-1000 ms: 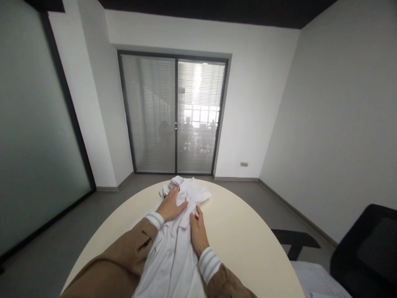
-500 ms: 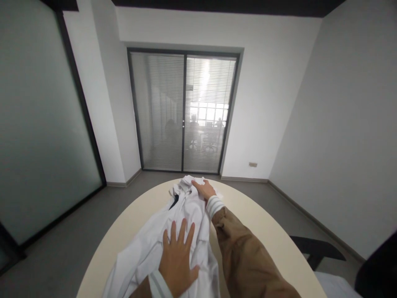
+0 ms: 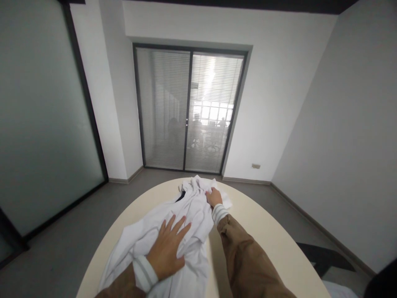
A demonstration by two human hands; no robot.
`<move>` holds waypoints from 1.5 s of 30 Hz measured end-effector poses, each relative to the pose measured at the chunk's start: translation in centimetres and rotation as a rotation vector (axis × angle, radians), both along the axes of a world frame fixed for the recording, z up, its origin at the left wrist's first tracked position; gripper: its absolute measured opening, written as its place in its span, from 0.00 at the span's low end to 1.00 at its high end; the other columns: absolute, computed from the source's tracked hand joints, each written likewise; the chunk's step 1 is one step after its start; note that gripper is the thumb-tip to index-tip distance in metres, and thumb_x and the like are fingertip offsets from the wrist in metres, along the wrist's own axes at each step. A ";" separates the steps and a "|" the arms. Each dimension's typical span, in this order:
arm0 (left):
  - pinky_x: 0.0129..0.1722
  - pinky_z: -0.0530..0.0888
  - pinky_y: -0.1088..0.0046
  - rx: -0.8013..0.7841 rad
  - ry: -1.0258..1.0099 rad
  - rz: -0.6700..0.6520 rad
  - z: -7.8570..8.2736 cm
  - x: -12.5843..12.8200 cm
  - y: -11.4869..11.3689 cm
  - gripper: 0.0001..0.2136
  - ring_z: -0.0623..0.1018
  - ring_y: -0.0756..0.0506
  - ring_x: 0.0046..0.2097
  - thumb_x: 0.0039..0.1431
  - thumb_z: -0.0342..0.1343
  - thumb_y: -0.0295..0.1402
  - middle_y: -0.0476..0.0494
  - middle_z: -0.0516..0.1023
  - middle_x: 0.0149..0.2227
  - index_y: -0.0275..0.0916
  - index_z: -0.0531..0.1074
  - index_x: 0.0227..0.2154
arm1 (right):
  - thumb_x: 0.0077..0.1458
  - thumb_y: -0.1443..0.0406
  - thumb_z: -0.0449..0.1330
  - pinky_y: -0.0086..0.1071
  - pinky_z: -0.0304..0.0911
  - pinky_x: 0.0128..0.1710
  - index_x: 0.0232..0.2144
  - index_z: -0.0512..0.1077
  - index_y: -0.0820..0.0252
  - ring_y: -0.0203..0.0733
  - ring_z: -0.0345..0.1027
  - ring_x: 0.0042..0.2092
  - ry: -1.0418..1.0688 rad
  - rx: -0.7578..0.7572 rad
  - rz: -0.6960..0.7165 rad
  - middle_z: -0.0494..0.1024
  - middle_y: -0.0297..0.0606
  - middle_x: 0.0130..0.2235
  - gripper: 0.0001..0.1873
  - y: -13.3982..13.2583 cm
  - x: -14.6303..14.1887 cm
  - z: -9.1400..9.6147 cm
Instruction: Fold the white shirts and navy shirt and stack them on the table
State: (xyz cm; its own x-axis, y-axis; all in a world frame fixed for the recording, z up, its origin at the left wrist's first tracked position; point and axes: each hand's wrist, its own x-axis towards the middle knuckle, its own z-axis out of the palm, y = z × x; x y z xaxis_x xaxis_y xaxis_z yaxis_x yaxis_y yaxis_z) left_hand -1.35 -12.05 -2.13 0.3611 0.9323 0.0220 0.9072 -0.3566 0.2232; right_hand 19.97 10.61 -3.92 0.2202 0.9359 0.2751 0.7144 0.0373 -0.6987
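Note:
A crumpled white shirt [image 3: 192, 215] lies spread along a round cream table [image 3: 266, 248]. My left hand [image 3: 167, 248] rests flat on the near part of the shirt, fingers spread apart. My right hand [image 3: 213, 196] reaches to the far end of the shirt, near the collar, with its fingers curled into the cloth. Both arms wear brown sleeves with white striped cuffs.
Grey floor surrounds the table. Sliding glass doors with blinds [image 3: 189, 111] stand ahead, a frosted glass wall [image 3: 40, 124] at the left. A dark chair [image 3: 325, 256] sits at the right, and another dark seat edge shows in the lower right corner.
My left hand slid left and slightly up on the shirt. My right hand stayed at the far end and curled its fingers into the cloth. The shirt bunched more toward the left.

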 end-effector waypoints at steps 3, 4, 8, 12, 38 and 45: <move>0.63 0.37 0.34 0.067 0.031 0.183 0.4 0.4 -1.2 0.44 0.34 0.24 0.70 0.45 0.64 0.44 0.45 0.44 0.72 0.53 0.55 0.67 | 0.57 0.57 0.56 0.41 0.63 0.51 0.42 0.76 0.67 0.53 0.72 0.50 -0.032 -0.027 0.048 0.79 0.55 0.44 0.19 -1.0 1.2 -0.8; 0.62 0.36 0.32 0.085 0.035 0.262 0.3 0.7 -1.8 0.48 0.32 0.21 0.69 0.41 0.66 0.49 0.42 0.42 0.72 0.52 0.55 0.67 | 0.60 0.55 0.53 0.41 0.62 0.53 0.44 0.76 0.68 0.53 0.71 0.52 -0.039 -0.017 0.059 0.78 0.56 0.46 0.23 -1.5 1.6 -0.7; 0.59 0.40 0.29 0.076 0.041 0.467 -1.0 1.2 -3.4 0.64 0.32 0.14 0.67 0.25 0.70 0.58 0.33 0.35 0.72 0.47 0.49 0.69 | 0.65 0.52 0.44 0.42 0.53 0.62 0.56 0.70 0.62 0.49 0.61 0.62 -0.063 0.074 0.103 0.69 0.51 0.60 0.29 -3.6 3.7 0.4; 0.58 0.59 0.44 0.074 0.041 0.526 -1.8 -0.4 -2.5 0.63 0.54 0.18 0.66 0.36 0.68 0.51 0.16 0.44 0.69 0.34 0.38 0.70 | 0.65 0.52 0.45 0.43 0.44 0.67 0.64 0.62 0.60 0.46 0.50 0.68 -0.132 0.125 0.344 0.61 0.44 0.66 0.31 -6.1 6.3 0.1; 0.49 0.69 0.63 0.119 0.124 0.360 1.7 -12.2 3.3 0.29 0.77 0.35 0.50 0.56 0.54 0.36 0.35 0.78 0.47 0.39 0.61 0.62 | 0.52 0.78 0.49 0.48 0.63 0.59 0.62 0.63 0.45 0.51 0.39 0.71 -0.478 0.123 0.528 0.57 0.36 0.68 0.38 -6.0 -0.2 -1.4; 0.52 0.68 0.61 0.093 0.073 0.488 -1.8 -13.4 6.8 0.33 0.74 0.34 0.54 0.55 0.55 0.36 0.30 0.74 0.52 0.35 0.57 0.63 | 0.42 0.80 0.51 0.55 0.45 0.67 0.69 0.46 0.49 0.51 0.27 0.72 -0.401 0.117 0.551 0.41 0.39 0.72 0.53 -3.0 -1.7 -6.7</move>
State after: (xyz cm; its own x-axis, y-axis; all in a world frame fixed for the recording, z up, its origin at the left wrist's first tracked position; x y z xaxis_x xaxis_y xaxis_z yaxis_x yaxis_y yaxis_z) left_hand -14.74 -5.21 -3.93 -0.1129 0.9881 0.1042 0.9852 0.0977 0.1407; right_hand 18.30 7.57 -10.64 -0.4183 0.8414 0.3423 0.7721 0.5278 -0.3540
